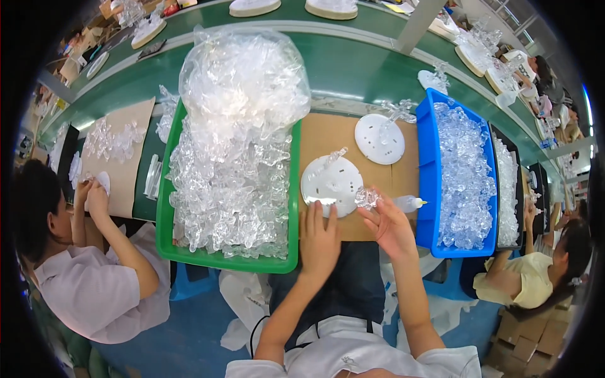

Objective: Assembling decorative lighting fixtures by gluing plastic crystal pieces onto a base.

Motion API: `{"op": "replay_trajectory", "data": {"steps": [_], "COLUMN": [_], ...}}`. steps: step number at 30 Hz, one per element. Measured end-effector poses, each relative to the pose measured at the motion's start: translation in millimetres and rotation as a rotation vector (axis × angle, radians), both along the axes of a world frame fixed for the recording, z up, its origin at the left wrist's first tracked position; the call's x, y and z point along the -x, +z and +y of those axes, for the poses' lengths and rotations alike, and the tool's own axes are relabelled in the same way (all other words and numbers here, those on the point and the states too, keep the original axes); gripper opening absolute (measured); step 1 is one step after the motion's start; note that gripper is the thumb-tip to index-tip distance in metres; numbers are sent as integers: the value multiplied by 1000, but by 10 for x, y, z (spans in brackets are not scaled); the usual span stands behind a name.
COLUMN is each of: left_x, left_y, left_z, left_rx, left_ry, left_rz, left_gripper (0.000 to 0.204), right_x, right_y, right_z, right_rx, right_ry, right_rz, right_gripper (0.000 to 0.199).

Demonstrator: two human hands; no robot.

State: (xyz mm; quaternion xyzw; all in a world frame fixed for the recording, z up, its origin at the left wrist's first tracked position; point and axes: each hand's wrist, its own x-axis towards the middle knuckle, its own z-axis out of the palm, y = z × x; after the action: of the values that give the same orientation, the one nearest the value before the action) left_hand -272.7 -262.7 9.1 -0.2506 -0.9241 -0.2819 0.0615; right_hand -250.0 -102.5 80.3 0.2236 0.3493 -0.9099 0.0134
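A round white plate with small holes (343, 192) lies before me on the cardboard, and a clear plastic piece (334, 157) stands on its far part. My left hand (320, 239) rests its stretched fingertips on the plate's near edge. Just right of the plate, my right hand (392, 223) pinches a clear, faceted plastic piece (367, 198) between thumb and fingers. Beside that hand is a translucent bottle with a yellow tip (409, 203). Farther back lies a second white plate (372, 146), with branching clear parts on it.
A green bin (293, 220) heaped with clear pieces, topped by a plastic bag (246, 75), stands at left. At right is a blue bin (427, 220) of small clear pieces. Co-workers sit on both sides. Behind runs a green conveyor belt (353, 69).
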Motion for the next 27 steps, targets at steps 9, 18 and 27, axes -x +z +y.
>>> {"op": "replay_trajectory", "data": {"steps": [9, 18, 27], "left_x": [-89, -160, -121], "left_y": [49, -126, -83], "left_z": [-214, -233, -248], "left_rx": [-199, -216, -204], "left_ry": [-46, -55, -56], "left_rz": [-124, -147, -101], "left_gripper": [48, 51, 48], "right_x": [175, 349, 367], "right_y": [-52, -339, -249], "right_z": [-309, -631, -744], "right_rx": [-646, -1531, -1861], "right_ry": [83, -23, 122], "right_rz": [-107, 151, 38], "right_gripper": [39, 34, 26]}}
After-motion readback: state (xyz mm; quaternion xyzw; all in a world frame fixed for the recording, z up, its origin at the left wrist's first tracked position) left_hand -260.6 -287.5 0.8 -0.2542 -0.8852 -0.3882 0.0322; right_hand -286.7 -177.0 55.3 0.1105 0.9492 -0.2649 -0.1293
